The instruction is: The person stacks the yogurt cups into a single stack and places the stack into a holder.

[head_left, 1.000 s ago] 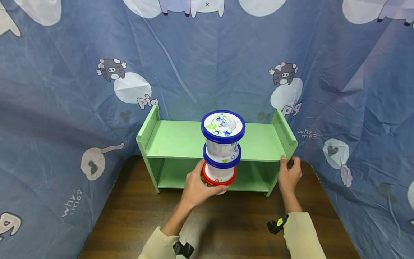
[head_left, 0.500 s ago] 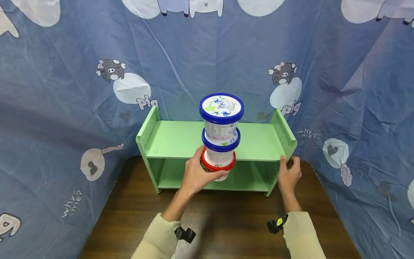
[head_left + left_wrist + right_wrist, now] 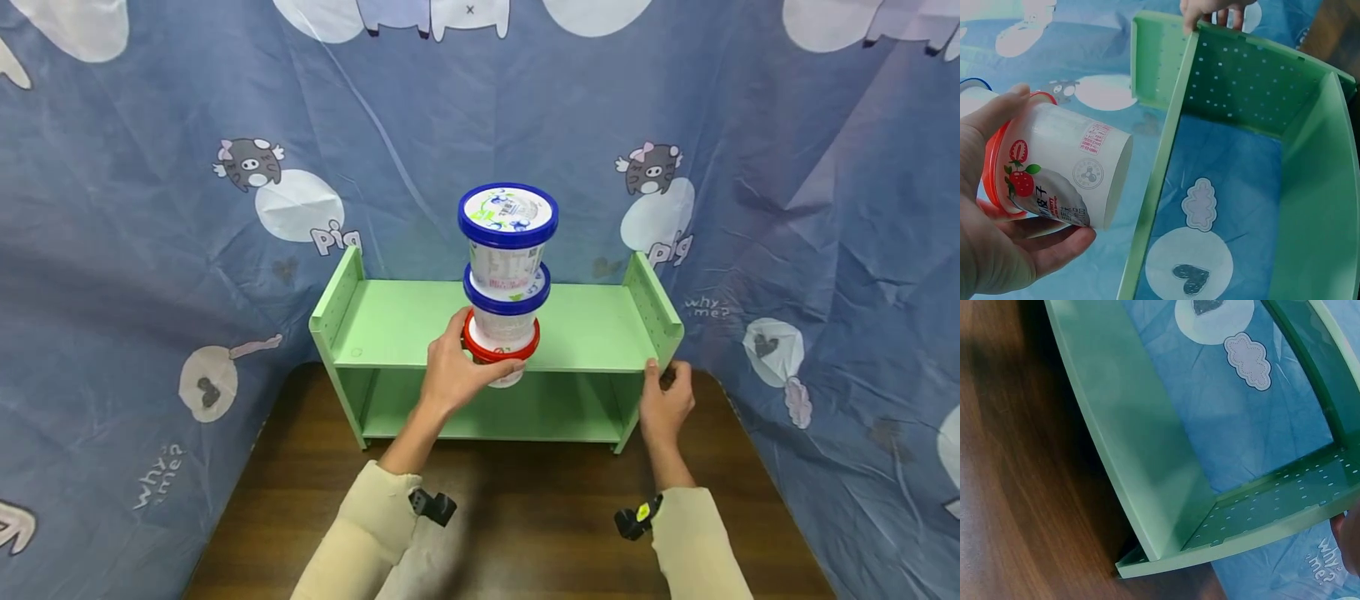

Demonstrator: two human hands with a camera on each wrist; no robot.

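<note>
Head view, stack: three round plastic yogurt tubs stand one on another; the top tub [image 3: 508, 227] and middle tub [image 3: 507, 297] have dark blue lids, the bottom tub [image 3: 500, 352] a red one. The stack is held upright in front of the upper board of the shelf, level with it, near the middle.
Head view, left hand [image 3: 454, 372]: its grip is wrapped round the bottom tub, thumb on the near side, fingers behind.
Head view, right hand [image 3: 664, 403]: its fingers are curled round the near edge of the shelf's right side panel.
Head view, shelf [image 3: 408, 323]: a smooth, pale green two-tier rack with rows of small holes in its end panels; it stands at the far side of the dark wood-grain worktop [image 3: 540, 508].
Head view, backdrop [image 3: 150, 208]: creased blue cloth printed with cartoon pigs, white ovals and the words "pig" and "why me?".
Left wrist view, tub: the red-lidded tub [image 3: 1060, 172] lies sideways in the left hand [image 3: 1004, 250]; its glossy white wall shows a strawberry picture, pink print and a round embossed mark, too small to read. The green shelf [image 3: 1329, 187] is just to its right.
Right wrist view, shelf: the underside of the green shelf [image 3: 1129, 437], its perforated panel, the blue cloth behind and the wooden worktop [image 3: 1016, 506]; only a fingertip shows at the right edge.
</note>
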